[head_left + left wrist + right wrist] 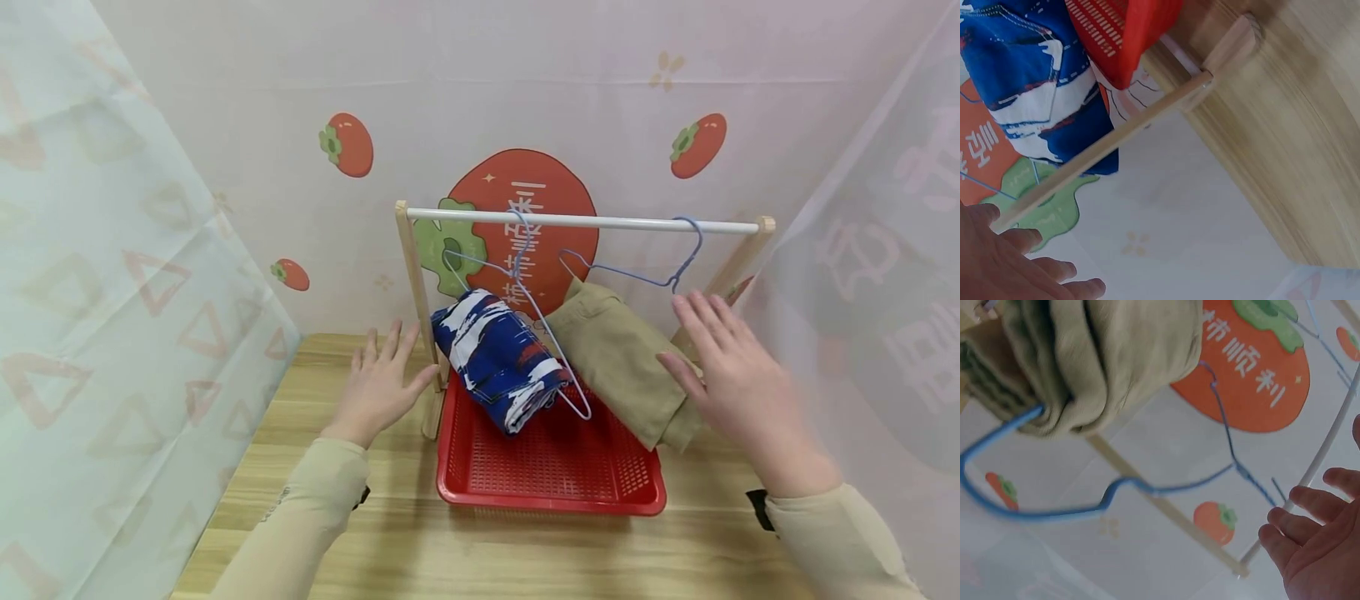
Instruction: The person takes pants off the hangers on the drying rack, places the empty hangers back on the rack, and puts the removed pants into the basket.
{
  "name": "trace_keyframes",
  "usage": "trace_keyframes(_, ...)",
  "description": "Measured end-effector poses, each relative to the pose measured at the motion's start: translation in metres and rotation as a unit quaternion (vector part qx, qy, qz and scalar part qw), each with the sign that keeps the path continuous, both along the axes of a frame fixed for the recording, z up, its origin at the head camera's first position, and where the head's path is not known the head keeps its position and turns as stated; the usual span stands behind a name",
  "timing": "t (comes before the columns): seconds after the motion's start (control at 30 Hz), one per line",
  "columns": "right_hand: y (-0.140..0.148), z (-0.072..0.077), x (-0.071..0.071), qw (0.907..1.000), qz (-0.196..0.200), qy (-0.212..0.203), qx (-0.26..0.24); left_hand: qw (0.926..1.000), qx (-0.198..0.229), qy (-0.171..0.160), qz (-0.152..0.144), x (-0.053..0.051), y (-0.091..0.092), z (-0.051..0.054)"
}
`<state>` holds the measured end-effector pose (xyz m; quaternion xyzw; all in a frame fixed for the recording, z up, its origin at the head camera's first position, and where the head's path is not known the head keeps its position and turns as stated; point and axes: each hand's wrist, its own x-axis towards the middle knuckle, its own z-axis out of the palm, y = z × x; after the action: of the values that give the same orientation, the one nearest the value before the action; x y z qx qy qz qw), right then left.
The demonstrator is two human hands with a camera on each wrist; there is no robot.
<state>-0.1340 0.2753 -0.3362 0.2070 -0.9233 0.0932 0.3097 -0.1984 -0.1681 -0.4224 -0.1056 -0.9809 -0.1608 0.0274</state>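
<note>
Folded blue, white and red patterned garment, perhaps shorts, hangs over a blue wire hanger at the rack's left part. To its right, a folded khaki garment hangs on a second blue wire hanger. My left hand, fingers spread, is beside the rack's left wooden post and holds nothing; the left wrist view shows its fingertips near that post. My right hand is raised with straight fingers just right of the khaki garment, also holding nothing. Whether it touches the hanger or cloth, I cannot tell.
The rack has a white crossbar between wooden posts. Below the garments, a red perforated basket stands on the wood-grain table. Patterned cloth walls enclose the back and both sides.
</note>
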Motion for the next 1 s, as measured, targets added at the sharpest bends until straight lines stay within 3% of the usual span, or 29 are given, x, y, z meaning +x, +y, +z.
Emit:
trace_keyframes(0.17, -0.024, -0.014, -0.005, 0.9994, 0.028, 0.017, 0.014, 0.9993, 0.003, 0.014, -0.033, -0.002, 0.017, -0.004)
trace_keyframes(0.4, -0.053, -0.035, -0.009, 0.9959, 0.044, -0.073, 0.03, 0.9964, -0.012, 0.031, -0.078, 0.0, 0.037, -0.013)
trace_keyframes(0.53, -0.068, -0.048, -0.011, 0.9931, 0.054, -0.103, 0.017, 0.9943, -0.012, 0.036, -0.1, 0.002, 0.047, -0.017)
trace_keyframes(0.73, -0.083, -0.066, -0.013, 0.9874, 0.053, -0.146, -0.032, 0.9909, -0.023, 0.034, -0.128, 0.005, 0.061, -0.022)
trace_keyframes(0.9, -0.093, -0.076, -0.014, 0.9737, 0.048, -0.204, -0.09, 0.9881, -0.034, 0.031, -0.147, 0.008, 0.071, -0.028)
trace_keyframes(1.0, -0.099, -0.08, -0.016, 0.967, 0.052, -0.213, -0.13, 0.986, -0.047, 0.028, -0.157, 0.009, 0.076, -0.032)
